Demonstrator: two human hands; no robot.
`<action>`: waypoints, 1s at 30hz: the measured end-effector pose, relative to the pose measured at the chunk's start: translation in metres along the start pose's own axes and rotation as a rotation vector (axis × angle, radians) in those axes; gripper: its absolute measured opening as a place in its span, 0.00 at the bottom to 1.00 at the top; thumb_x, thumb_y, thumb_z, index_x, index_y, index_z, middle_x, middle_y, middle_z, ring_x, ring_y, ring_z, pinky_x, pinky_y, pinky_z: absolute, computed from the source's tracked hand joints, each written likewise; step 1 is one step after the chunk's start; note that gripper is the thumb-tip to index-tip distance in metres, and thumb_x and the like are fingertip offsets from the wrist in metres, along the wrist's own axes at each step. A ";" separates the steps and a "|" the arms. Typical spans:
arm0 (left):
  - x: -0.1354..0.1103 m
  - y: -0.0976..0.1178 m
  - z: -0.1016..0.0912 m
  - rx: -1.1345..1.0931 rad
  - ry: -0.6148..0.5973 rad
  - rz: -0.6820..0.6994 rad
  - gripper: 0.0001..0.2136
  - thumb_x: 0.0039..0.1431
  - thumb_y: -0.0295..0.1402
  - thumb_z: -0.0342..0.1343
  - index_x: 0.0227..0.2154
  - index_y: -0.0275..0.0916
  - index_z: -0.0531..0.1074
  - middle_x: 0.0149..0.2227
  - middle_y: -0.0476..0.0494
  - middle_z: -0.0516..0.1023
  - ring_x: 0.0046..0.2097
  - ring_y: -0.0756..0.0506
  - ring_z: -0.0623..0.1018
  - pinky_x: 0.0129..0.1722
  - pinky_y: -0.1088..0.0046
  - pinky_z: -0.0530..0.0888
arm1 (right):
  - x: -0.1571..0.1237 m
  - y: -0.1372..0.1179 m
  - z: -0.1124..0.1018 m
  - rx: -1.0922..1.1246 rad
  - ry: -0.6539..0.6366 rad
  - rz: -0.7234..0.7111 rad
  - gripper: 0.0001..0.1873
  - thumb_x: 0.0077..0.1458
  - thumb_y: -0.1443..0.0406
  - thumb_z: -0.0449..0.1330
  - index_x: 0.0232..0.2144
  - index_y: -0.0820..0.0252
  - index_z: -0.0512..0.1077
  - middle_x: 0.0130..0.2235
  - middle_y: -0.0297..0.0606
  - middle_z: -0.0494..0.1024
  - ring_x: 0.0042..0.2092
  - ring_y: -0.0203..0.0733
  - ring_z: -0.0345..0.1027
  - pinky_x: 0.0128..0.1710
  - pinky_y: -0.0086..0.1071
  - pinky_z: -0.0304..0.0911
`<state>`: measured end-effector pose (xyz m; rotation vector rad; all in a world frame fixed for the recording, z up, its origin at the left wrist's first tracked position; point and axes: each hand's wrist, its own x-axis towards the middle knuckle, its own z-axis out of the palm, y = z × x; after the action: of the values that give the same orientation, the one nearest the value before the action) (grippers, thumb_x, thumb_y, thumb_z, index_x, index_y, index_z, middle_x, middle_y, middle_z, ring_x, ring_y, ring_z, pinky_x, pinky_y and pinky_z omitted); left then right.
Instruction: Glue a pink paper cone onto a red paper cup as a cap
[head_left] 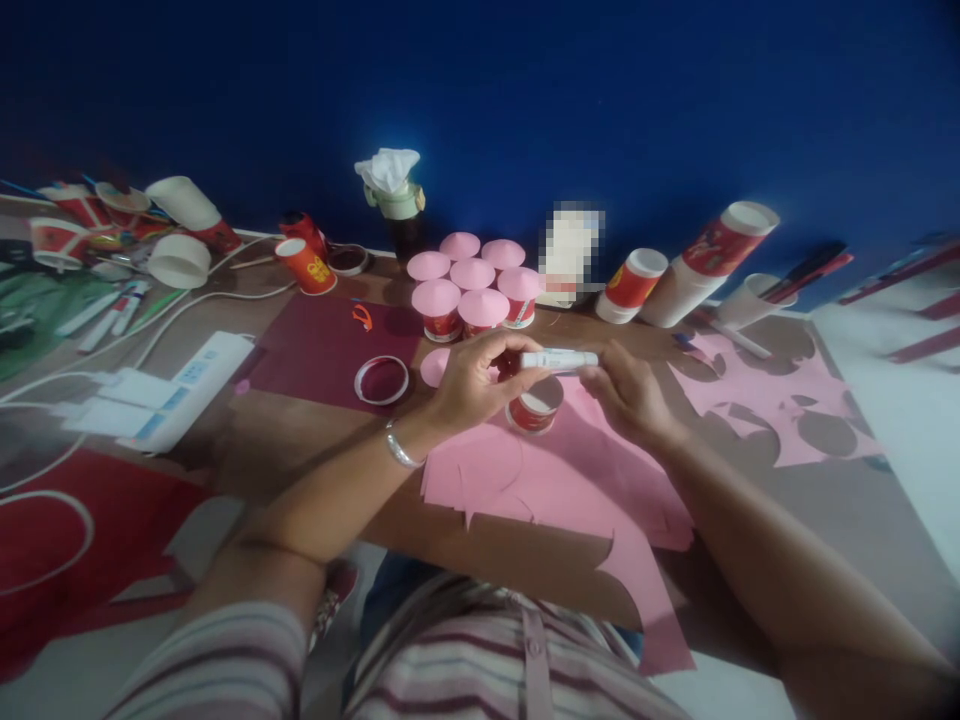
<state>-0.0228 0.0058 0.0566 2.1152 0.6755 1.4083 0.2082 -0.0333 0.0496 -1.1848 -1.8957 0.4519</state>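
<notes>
Both hands hold a white tube (559, 358) that looks like a glue stick, level above the table. My left hand (480, 375) pinches its left end between thumb and fingers. The fingers of my right hand (630, 390) close on its right end. Just below stands a short red paper cup (532, 415) with its open top up, on pink paper sheets (487, 480). Beyond my left hand, several pink paper cones (472, 273) sit on red cups. Another pink piece (433, 367) is partly hidden behind my left hand.
Left are a white power strip (199, 385), cables, markers and used cups (180, 262). A white ring (381, 380) lies on dark red paper (315, 350). Stacked cups (709, 260), a pen cup (750, 300) and cut pink paper (780, 400) are right. A blue wall (480, 90) rises behind.
</notes>
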 end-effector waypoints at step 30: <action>-0.002 0.000 -0.003 -0.021 -0.051 -0.081 0.04 0.62 0.30 0.67 0.39 0.38 0.79 0.36 0.46 0.84 0.34 0.52 0.78 0.30 0.78 0.73 | 0.001 -0.011 0.000 0.016 -0.088 0.092 0.29 0.70 0.41 0.50 0.36 0.57 0.74 0.27 0.34 0.73 0.28 0.39 0.67 0.31 0.33 0.62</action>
<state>-0.0261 0.0049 0.0556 2.0762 0.7149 1.3084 0.2015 -0.0376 0.0578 -1.2633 -1.9138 0.5770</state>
